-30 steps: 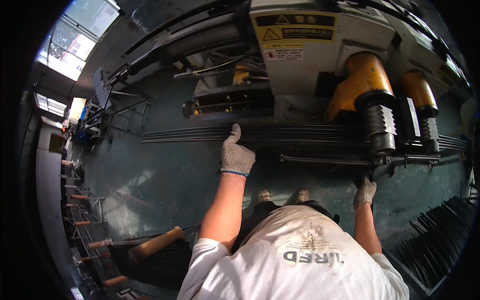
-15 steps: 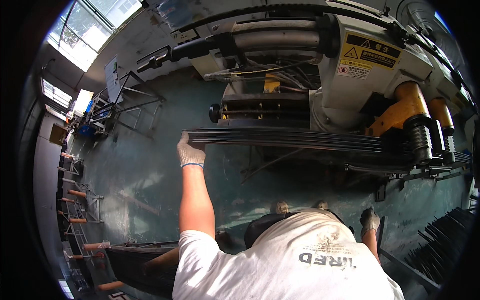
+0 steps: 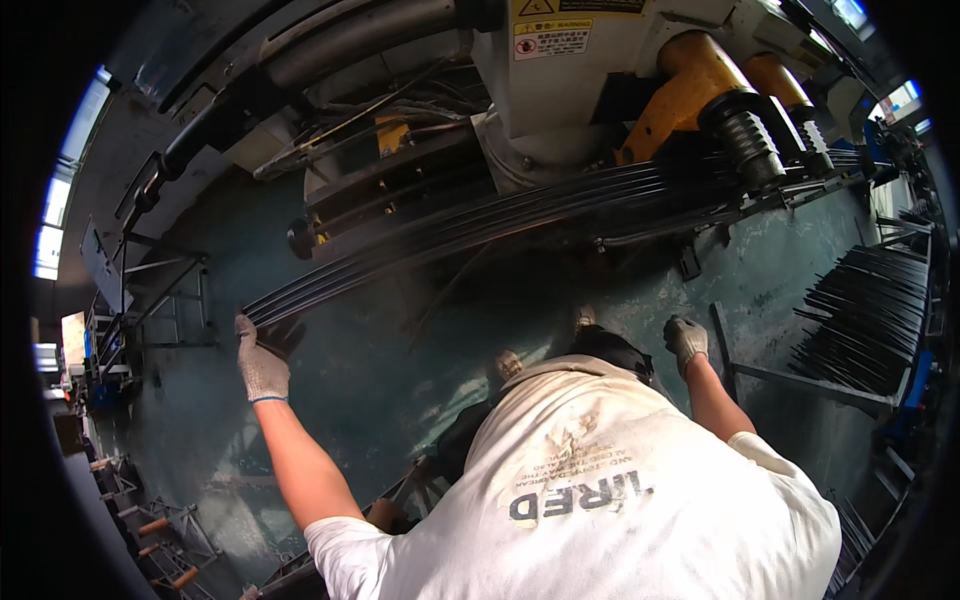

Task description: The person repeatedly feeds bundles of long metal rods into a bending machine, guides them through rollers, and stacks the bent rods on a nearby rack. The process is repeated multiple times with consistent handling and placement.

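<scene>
Several long dark metal rods [image 3: 440,228] lie side by side, stretching from my left hand to the machine at the right. My left hand [image 3: 262,370], in a pale knit glove, is closed round their left ends. My right hand [image 3: 686,340], also gloved, is off to the right, apart from the rods and beside a metal frame [image 3: 722,345]; its fingers are curled and nothing shows in them. At their right part the rods run below the orange arm [image 3: 675,95] and ribbed dark post [image 3: 745,140] of the machine.
The big white machine body [image 3: 560,90] stands ahead, with a dark cylinder [image 3: 340,50] reaching left. A rack of many thin dark rods [image 3: 865,315] is at the right. A metal stand [image 3: 165,290] is on the left, above the green floor [image 3: 190,430].
The view has swung right. My left hand, still on the rod ends, shows farther left and lower, and the rods now slant and bow. More of my right arm shows.
</scene>
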Motion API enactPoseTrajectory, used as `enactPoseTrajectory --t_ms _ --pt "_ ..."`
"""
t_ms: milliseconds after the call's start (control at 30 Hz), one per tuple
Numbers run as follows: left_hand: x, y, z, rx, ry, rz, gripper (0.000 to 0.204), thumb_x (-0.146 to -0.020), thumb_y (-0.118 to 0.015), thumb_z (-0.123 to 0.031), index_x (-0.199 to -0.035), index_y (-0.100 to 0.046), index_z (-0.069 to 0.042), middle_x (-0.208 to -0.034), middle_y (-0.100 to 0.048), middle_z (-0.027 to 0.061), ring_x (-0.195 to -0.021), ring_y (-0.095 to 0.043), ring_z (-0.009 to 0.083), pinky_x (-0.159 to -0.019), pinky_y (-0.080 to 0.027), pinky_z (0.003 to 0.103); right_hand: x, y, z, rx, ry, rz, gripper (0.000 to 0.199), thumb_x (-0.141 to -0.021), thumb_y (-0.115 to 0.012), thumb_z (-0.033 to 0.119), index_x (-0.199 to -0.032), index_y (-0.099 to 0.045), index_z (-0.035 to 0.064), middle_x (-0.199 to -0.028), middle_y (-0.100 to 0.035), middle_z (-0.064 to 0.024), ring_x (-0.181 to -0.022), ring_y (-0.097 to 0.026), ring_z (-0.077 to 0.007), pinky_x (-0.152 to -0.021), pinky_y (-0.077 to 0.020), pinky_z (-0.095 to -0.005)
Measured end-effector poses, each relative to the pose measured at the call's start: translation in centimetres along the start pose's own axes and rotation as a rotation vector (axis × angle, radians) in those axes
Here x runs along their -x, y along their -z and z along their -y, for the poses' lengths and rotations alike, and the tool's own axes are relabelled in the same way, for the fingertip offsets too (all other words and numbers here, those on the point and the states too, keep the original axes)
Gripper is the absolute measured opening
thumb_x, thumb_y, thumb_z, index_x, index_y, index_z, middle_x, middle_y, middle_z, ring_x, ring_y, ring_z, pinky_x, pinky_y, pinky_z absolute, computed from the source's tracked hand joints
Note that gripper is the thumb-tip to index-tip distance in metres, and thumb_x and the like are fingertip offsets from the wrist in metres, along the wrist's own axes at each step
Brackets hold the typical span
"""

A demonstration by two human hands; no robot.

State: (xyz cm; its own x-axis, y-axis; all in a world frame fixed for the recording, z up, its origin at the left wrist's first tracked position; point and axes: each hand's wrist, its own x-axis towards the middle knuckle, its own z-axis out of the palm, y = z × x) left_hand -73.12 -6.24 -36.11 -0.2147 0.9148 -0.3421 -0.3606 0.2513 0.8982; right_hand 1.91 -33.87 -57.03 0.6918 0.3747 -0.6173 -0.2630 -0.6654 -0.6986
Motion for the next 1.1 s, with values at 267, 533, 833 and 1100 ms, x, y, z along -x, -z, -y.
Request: enactPoseTrajectory --t_ms 267,533,833,1100 --pt "0.0 -1.3 3.4 0.222 -0.227 -0.459 0.069 -0.119 -0.045 -0.052 -0.169 -0.045 -0.005 -0.166 -0.055 0.0168 -0.151 -0.053 0.0380 -0.131 -0.039 0.048 -7.1 -2.4 2.2 0.535 0.123 0.259 0.038 -0.102 -0.067 0.038 -0.088 -0.077 0.0050 -0.084 -0.076 -0.0079 -0.072 -0.069 -0.0183 -0.070 -0.0549 -0.0363" --pt "3.2 -12.4 20.0 -0.473 -0.187 -0.198 0.059 -0.116 -0.048 -0.053 -0.152 -0.061 -0.008 -0.155 -0.065 0.0132 -0.146 -0.057 0.0326 -0.126 -0.042 0.054 -18.6 0.4 4.1 0.670 0.104 0.262 0.049 -0.100 -0.059 0.046 -0.093 -0.084 0.0044 -0.086 -0.081 -0.0171 -0.085 -0.079 -0.0317 -0.083 -0.0587 -0.0462" --pt "7.0 -26.4 31.2 -1.990 -0.786 0.434 0.048 -0.113 -0.054 -0.038 -0.150 -0.065 -0.010 -0.151 -0.068 0.0136 -0.143 -0.060 0.0341 -0.125 -0.045 0.050 -30.0 7.6 8.0 0.817 0.758 0.239 0.037 -0.106 -0.061 0.037 -0.115 -0.082 0.0066 -0.103 -0.083 -0.0157 -0.094 -0.079 -0.0307 -0.088 -0.0589 -0.0447" --pt "7.9 -28.5 26.9 -1.673 -0.621 0.472 0.039 -0.106 -0.066 -0.024 -0.142 -0.069 -0.007 -0.148 -0.069 0.0156 -0.138 -0.064 0.0306 -0.120 -0.051 0.044 -24.8 4.5 6.6 0.541 0.501 0.350 0.033 -0.105 -0.069 0.034 -0.117 -0.081 0.0065 -0.105 -0.084 -0.0132 -0.093 -0.077 -0.0257 -0.087 -0.0587 -0.0417"
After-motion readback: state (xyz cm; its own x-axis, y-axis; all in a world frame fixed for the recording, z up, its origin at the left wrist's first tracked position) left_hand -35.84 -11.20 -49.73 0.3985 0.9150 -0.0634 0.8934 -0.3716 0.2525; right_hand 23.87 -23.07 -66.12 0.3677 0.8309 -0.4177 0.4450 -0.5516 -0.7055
